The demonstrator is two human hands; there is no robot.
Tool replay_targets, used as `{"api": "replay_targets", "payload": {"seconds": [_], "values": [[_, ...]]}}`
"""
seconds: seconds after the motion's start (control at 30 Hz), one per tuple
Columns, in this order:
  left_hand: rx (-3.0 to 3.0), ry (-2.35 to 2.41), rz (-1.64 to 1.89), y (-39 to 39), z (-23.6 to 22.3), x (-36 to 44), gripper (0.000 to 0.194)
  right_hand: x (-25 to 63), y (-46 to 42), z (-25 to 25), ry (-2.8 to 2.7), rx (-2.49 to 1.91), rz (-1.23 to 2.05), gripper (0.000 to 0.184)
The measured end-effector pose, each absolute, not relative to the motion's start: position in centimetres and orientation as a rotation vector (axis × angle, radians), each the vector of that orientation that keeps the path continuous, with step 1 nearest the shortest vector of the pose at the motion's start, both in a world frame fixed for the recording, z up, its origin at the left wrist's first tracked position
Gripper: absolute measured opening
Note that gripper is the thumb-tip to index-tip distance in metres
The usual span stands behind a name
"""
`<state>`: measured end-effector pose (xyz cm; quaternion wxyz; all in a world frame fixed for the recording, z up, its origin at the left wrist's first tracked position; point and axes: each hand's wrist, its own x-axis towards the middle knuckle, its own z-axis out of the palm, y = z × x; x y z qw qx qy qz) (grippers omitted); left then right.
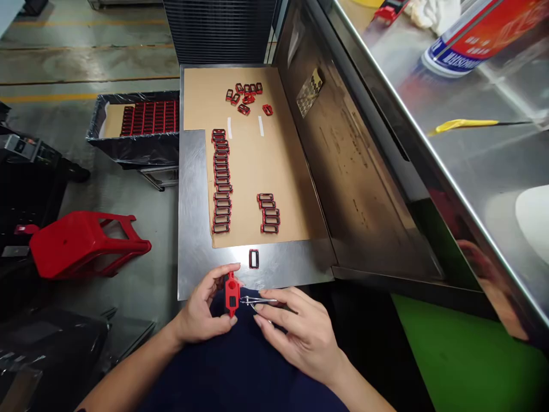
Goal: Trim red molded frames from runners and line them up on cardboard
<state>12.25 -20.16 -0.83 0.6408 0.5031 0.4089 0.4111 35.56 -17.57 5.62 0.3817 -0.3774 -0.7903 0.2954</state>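
Note:
My left hand [201, 312] is closed on a small red plastic part [231, 293], held upright near the front edge of the steel table [193, 229]. My right hand [295, 329] pinches a pair of metal tweezers [257, 300] whose tips point at the red part. One red-and-black frame piece [254, 258] lies alone on the steel just beyond my hands. On the cardboard sheet [249, 171] a long column of frame pieces [221, 180] and a shorter column [269, 213] lie in rows. A loose pile of red pieces [246, 96] sits at the sheet's far end.
A black-lined bin [137, 123] with rows of red parts stands left of the table. A red plastic stool [83, 243] lies tipped on the floor. At right runs a slanted steel panel [351, 171], and above it a steel counter with a spray can [476, 34] and a yellow-handled tool [463, 124].

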Motion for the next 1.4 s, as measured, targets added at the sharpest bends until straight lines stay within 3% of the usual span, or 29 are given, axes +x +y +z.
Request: {"api": "replay_targets", "payload": {"seconds": [0.3,0.47,0.6,1.1,1.2,1.33,1.4], "values": [[1.295,1.113,0.832,-19.6,-0.2,11.5,0.078,35.1,-17.0,4.7,-1.98,-0.949,0.889,0.005],[0.576,1.027,0.849,-18.2,-0.5,12.2,0.052,35.6,-16.7,4.2,-1.687,-0.923,1.312,0.003],[0.337,0.953,0.738,-17.6,-0.2,13.4,0.057,34.6,-16.3,3.5,-1.638,-0.815,1.537,0.005],[0.777,1.073,0.545,-17.4,-0.8,13.2,0.059,33.3,-16.0,1.9,-1.434,-0.841,1.679,0.014],[0.975,1.047,0.621,-17.9,-0.1,12.6,0.049,34.0,-15.8,1.5,-1.21,-0.817,1.814,0.012],[1.545,1.097,0.706,-18.5,1.2,12.6,0.092,33.9,-15.9,0.7,-0.845,-0.805,1.985,0.01],[1.742,1.15,0.708,-18.5,1.6,12.8,0.089,33.6,-16.2,0.5,-0.741,-0.814,2.04,0.013]]}}
